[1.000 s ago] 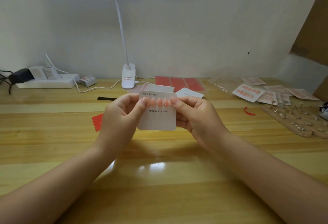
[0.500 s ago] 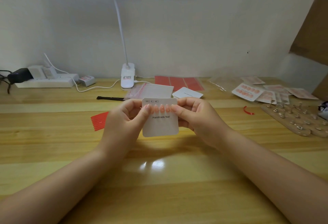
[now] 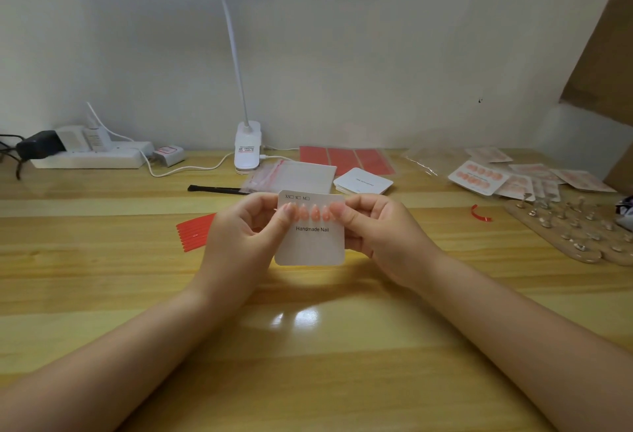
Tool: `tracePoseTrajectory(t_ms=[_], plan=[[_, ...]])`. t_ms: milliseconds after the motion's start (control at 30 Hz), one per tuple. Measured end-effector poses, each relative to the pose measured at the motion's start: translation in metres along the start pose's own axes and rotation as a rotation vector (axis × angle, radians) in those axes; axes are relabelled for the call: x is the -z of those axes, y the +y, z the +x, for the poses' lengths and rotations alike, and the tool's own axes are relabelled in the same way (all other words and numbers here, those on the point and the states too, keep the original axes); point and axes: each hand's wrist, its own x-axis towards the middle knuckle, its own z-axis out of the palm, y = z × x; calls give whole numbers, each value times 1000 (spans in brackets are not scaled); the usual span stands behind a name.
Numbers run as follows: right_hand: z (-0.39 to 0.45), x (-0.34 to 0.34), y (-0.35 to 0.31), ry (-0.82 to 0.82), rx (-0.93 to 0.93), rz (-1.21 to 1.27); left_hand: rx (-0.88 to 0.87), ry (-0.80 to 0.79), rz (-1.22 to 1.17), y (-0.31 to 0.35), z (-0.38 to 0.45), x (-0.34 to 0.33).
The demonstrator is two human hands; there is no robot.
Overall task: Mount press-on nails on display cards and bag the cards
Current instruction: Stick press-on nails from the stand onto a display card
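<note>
A white display card [image 3: 310, 245] printed "Handmade Nail" is held upright above the middle of the wooden table. A row of several pink press-on nails [image 3: 313, 213] sits across its upper part. My left hand [image 3: 239, 238] grips the card's left edge, thumb pressing on the leftmost nail. My right hand [image 3: 380, 234] grips the right edge, thumb on the rightmost nail. Both hands hide the card's side edges.
Behind the card lie clear bags [image 3: 291, 176], a stack of blank cards [image 3: 363, 182] and red adhesive sheets [image 3: 346, 159]. A red strip sheet [image 3: 193, 231] lies left. Finished cards [image 3: 479, 178] and a nail stand board [image 3: 568, 229] sit right. A lamp base [image 3: 247, 145], power strip [image 3: 89, 157] and black tool [image 3: 215, 189] stand behind.
The card and both hands have drifted slightly lower and nearer to me. The grip on the card is the same, thumbs still on the nail row.
</note>
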Motion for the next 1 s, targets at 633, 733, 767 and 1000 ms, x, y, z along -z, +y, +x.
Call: tracePoseTrajectory(t_ms=[633, 733, 767, 1000], plan=[[-2, -3, 4, 44, 29, 3, 18, 35, 32, -6, 2, 0], [-2, -4, 5, 101, 39, -46, 29, 29, 37, -8, 0, -1], [-2, -4, 6, 119, 48, -61, 35, 27, 39, -9, 0, -2], [-2, -4, 10, 81, 12, 46, 76, 39, 47, -11, 0, -1]])
